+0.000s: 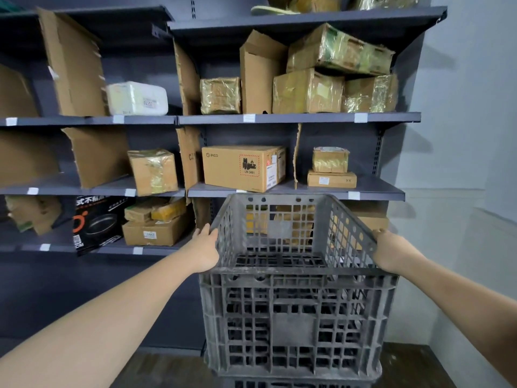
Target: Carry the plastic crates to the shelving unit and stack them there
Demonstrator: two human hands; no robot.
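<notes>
Two grey crates in front of the shelving unit (296, 118) — the top crate (293, 275) sits on a lower crate (296, 383), mostly cut off. Left hand (205, 249) and right hand (390, 252) each clasp a side rim; fingers partly hidden. One box (242, 168) reads "PICO", "UN 3481".

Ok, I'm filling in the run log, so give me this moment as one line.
stage: stacking | left hand: on top grey crate left rim | right hand: on right rim | below: second crate | ahead: shelving unit
</notes>
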